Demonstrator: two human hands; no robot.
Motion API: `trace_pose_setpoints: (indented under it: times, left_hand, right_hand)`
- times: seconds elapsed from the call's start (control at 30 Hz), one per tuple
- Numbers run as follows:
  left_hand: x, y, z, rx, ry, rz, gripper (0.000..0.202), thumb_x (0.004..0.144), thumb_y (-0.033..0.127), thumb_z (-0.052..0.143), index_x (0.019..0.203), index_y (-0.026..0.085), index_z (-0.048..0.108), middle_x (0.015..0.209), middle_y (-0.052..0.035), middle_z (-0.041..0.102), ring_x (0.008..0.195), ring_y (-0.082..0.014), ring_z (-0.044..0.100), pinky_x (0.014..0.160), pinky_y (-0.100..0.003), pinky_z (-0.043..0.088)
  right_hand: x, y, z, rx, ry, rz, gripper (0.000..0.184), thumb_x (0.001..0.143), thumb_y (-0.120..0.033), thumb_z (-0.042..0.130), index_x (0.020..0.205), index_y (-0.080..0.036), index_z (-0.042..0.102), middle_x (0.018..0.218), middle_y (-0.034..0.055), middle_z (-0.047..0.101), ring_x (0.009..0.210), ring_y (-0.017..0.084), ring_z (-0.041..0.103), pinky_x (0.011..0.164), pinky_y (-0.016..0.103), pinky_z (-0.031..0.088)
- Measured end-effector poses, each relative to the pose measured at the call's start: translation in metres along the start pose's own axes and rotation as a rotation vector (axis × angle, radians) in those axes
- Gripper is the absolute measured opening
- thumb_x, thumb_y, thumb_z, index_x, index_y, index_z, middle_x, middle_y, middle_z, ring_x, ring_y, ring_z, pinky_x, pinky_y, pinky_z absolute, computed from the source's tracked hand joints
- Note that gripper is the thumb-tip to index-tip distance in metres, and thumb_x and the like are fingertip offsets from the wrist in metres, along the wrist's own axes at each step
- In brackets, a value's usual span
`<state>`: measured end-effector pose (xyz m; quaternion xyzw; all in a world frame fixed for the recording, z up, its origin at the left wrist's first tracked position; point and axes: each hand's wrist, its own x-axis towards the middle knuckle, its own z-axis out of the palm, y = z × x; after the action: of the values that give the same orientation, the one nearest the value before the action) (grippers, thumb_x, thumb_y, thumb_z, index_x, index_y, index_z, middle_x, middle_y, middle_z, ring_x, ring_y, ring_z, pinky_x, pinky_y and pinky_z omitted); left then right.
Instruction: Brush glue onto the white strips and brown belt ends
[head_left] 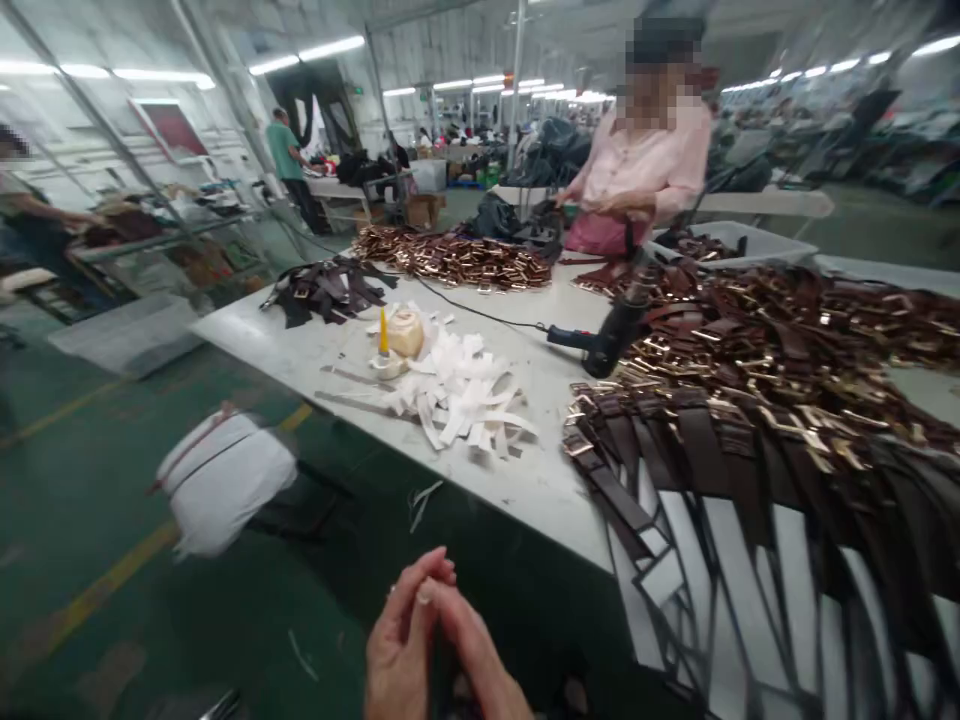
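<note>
My left hand (397, 645) and my right hand (476, 640) meet in front of me, below the near edge of the table. Their fingers are closed and pressed against each other, and no object shows between them. Part of the fingers is hidden where the hands overlap. On the table (555, 470) above them lies a loose heap of white strips (465, 385). Dark brown belts (697, 450) with gold buckles fan out to the right, some hanging over the edge. A black heat gun (604, 345) rests beside the belt pile, apart from both hands.
A tape roll (405, 332) and a yellow-tipped bottle (383, 335) stand behind the strips. Dark straps (322, 290) and more buckled belts (457, 258) lie farther back. A person in pink (649, 165) stands across the table. A white-covered stool (225, 480) is at left.
</note>
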<state>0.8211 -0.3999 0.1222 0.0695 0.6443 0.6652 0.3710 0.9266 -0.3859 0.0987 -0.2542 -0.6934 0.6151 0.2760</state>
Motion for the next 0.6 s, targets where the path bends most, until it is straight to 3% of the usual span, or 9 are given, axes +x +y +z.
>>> trace_pose_setpoints:
  times: [0.1, 0.17, 0.27, 0.37, 0.5, 0.6]
  left_hand:
    - [0.016, 0.006, -0.057, -0.014, -0.023, 0.022, 0.055, 0.055, 0.044, 0.081, 0.101, 0.017, 0.066, 0.071, -0.0014, 0.063, 0.07, -0.0149, 0.06, 0.068, -0.022, 0.05]
    - [0.021, 0.004, -0.08, -0.013, -0.035, 0.049, 0.055, 0.061, 0.042, 0.078, 0.106, 0.016, 0.064, 0.063, 0.0005, 0.059, 0.063, -0.0134, 0.057, 0.064, -0.022, 0.049]
    - [0.03, -0.001, -0.096, -0.035, 0.03, 0.082, 0.049, 0.066, 0.041, 0.074, 0.106, 0.015, 0.063, 0.065, -0.0009, 0.06, 0.064, -0.0134, 0.058, 0.065, -0.022, 0.048]
    - [0.044, 0.002, -0.108, -0.076, 0.14, 0.092, 0.051, 0.063, 0.044, 0.076, 0.104, 0.015, 0.063, 0.066, -0.0016, 0.061, 0.066, -0.0144, 0.059, 0.065, -0.022, 0.049]
    - [0.068, 0.019, -0.134, -0.077, 0.252, 0.086, 0.059, 0.057, 0.046, 0.079, 0.105, 0.016, 0.063, 0.067, -0.0023, 0.063, 0.068, -0.0163, 0.061, 0.069, -0.024, 0.049]
    - [0.092, 0.034, -0.145, -0.032, 0.359, 0.169, 0.059, 0.057, 0.048, 0.078, 0.105, 0.015, 0.063, 0.062, -0.0004, 0.06, 0.063, -0.0151, 0.058, 0.068, -0.025, 0.049]
  right_hand:
    - [0.014, 0.002, 0.03, -0.054, -0.086, -0.019, 0.068, 0.082, -0.053, 0.055, 0.142, -0.038, 0.028, 0.147, -0.0011, 0.029, 0.133, 0.028, 0.027, 0.106, 0.045, 0.029]
    - [0.021, 0.01, 0.043, -0.072, -0.144, -0.034, 0.078, 0.077, -0.058, 0.059, 0.144, -0.036, 0.025, 0.149, 0.0014, 0.025, 0.133, 0.032, 0.025, 0.106, 0.048, 0.028]
    - [0.035, 0.022, 0.058, -0.146, -0.208, -0.074, 0.086, 0.073, -0.062, 0.06, 0.145, -0.032, 0.023, 0.15, 0.0056, 0.02, 0.133, 0.036, 0.024, 0.104, 0.052, 0.029]
    - [0.057, 0.031, 0.072, -0.184, -0.289, -0.115, 0.08, 0.076, -0.063, 0.055, 0.144, -0.031, 0.027, 0.149, 0.0069, 0.023, 0.133, 0.036, 0.023, 0.104, 0.053, 0.029]
    - [0.104, 0.046, 0.098, -0.217, -0.435, -0.264, 0.076, 0.081, -0.065, 0.046, 0.145, -0.028, 0.027, 0.144, 0.0095, 0.034, 0.134, 0.034, 0.021, 0.104, 0.052, 0.028]
    - [0.145, 0.056, 0.119, -0.234, -0.593, -0.416, 0.081, 0.079, -0.065, 0.05, 0.146, -0.028, 0.022, 0.143, 0.01, 0.035, 0.134, 0.035, 0.019, 0.102, 0.054, 0.029]
